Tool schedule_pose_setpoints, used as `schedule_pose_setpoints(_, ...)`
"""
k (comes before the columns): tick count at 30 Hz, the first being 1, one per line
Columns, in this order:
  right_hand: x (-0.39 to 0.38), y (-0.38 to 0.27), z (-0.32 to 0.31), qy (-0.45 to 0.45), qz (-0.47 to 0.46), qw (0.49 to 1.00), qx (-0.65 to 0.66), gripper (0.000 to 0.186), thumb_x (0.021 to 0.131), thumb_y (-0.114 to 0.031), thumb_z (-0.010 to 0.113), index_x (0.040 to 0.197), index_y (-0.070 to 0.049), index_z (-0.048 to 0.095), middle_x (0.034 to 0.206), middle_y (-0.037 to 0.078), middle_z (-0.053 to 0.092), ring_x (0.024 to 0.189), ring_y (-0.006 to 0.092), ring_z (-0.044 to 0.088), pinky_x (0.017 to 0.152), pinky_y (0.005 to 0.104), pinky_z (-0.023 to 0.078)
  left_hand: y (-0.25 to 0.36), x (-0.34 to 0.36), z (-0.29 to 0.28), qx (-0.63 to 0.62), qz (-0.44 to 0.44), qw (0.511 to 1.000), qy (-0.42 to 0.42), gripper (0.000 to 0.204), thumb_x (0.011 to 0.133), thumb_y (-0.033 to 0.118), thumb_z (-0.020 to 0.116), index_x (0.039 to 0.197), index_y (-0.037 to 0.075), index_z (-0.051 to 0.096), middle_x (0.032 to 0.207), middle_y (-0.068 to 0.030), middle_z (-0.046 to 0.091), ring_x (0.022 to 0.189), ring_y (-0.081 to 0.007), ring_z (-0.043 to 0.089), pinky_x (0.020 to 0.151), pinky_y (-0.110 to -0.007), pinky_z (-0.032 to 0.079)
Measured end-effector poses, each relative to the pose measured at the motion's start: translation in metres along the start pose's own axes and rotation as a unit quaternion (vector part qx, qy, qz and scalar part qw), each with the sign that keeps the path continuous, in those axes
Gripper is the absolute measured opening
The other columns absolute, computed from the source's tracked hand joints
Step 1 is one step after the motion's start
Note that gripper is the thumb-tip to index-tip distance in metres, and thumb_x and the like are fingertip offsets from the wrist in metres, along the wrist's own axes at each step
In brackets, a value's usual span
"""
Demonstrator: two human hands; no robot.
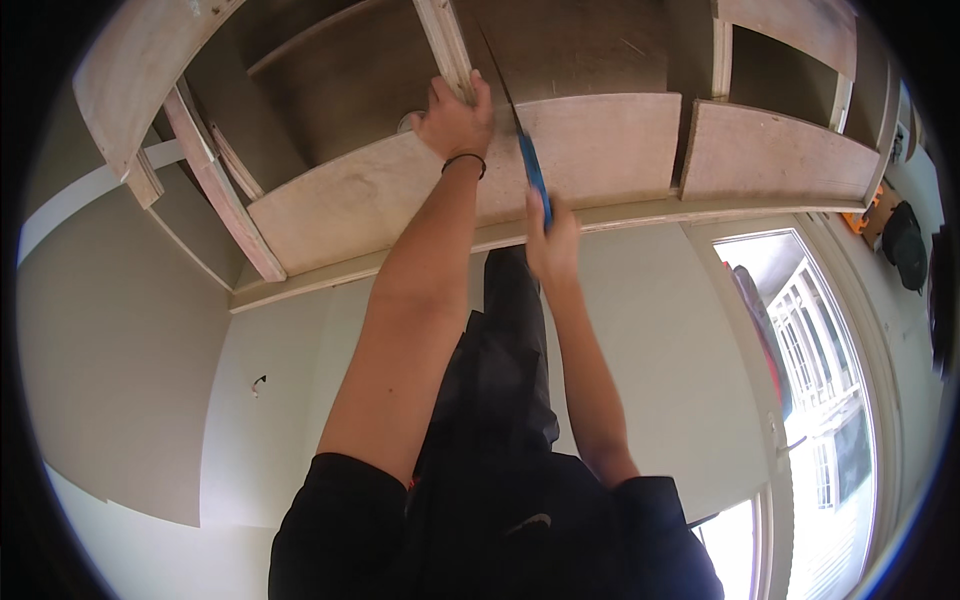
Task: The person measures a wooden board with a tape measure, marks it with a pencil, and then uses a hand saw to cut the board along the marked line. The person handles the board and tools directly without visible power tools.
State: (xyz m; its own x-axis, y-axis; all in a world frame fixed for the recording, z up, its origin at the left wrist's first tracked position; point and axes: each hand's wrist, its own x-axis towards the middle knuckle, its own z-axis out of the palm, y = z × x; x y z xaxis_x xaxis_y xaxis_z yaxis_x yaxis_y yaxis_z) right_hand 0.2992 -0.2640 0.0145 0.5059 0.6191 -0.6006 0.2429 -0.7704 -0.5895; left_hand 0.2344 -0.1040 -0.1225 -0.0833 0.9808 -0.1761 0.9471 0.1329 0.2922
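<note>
My left hand [455, 118] is raised and grips the lower end of a pale wooden upright strip [445, 45] on an unfinished wooden cabinet [400, 200]; a dark band sits on that wrist. Just to the right and a little lower, my right hand [552, 243] holds a blue-handled tool [535, 175]. Its thin dark blade [497, 70] runs up along the right side of the strip, close to my left thumb. Both forearms come up from the lower edge, over dark clothing.
The cabinet has open compartments [340, 90] and bare plywood panels [775, 155]. A plain pale wall [130, 330] lies at left. A bright window with white frames [810, 400] is at right, with dark and orange items [895, 235] near the upper right rim.
</note>
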Motion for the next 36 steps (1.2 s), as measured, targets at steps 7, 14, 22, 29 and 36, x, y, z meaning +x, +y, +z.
schedule_pose_setpoints(7,-0.145,-0.061,-0.092,-0.084,0.207,0.973,-0.051,0.031,0.095,-0.03,0.061,0.089,0.001,0.062,0.06,0.015,0.061,0.056,0.0318,0.066,0.055,0.0397,0.051,0.003,-0.001,-0.001,-0.008,-0.012,1.0,-0.011,0.045,0.088,0.05,0.055,0.086,0.005,0.057,0.075,-0.0138,0.065,0.061,-0.0338,0.061,0.071,-0.044,0.04)
schedule_pose_setpoints(14,0.041,-0.004,0.02,-0.04,0.078,0.996,-0.004,0.048,0.099,-0.041,0.056,0.094,0.006,0.062,0.076,0.027,0.061,0.073,0.046,0.059,0.067,0.0486,0.046,-0.001,-0.002,0.002,-0.019,0.006,1.0,0.023,0.045,0.088,0.05,0.055,0.086,0.005,0.057,0.077,-0.014,0.066,0.062,-0.0339,0.062,0.071,-0.044,0.039)
schedule_pose_setpoints(22,-0.154,-0.058,-0.095,-0.085,0.172,0.981,-0.01,0.031,0.096,-0.031,0.057,0.088,-0.001,0.061,0.062,0.015,0.06,0.058,0.0248,0.066,0.056,0.0384,0.049,0.002,0.0,-0.005,-0.022,-0.014,1.0,-0.014,0.045,0.088,0.05,0.056,0.086,0.005,0.057,0.081,-0.0145,0.067,0.064,-0.0353,0.062,0.072,-0.046,0.04)
schedule_pose_setpoints(29,0.029,0.01,0.03,0.055,-0.045,0.996,0.061,0.043,0.1,-0.037,0.056,0.083,0.003,0.06,0.055,0.018,0.05,0.046,0.0317,0.05,0.049,0.0405,0.041,0.002,-0.003,-0.005,-0.016,0.009,1.0,0.018,0.048,0.092,0.052,0.05,0.091,0.005,0.058,0.083,-0.0172,0.067,0.071,-0.0373,0.066,0.078,-0.051,0.043)
schedule_pose_setpoints(36,0.027,-0.001,0.023,0.064,-0.018,0.995,0.076,0.048,0.1,-0.041,0.056,0.084,0.003,0.061,0.058,0.02,0.052,0.05,0.0284,0.052,0.053,0.042,0.043,-0.071,0.021,-0.04,0.021,0.061,0.995,-0.075,0.05,0.102,0.042,0.038,0.085,0.007,0.07,0.074,-0.0226,0.068,0.07,-0.039,0.068,0.078,-0.051,0.05)
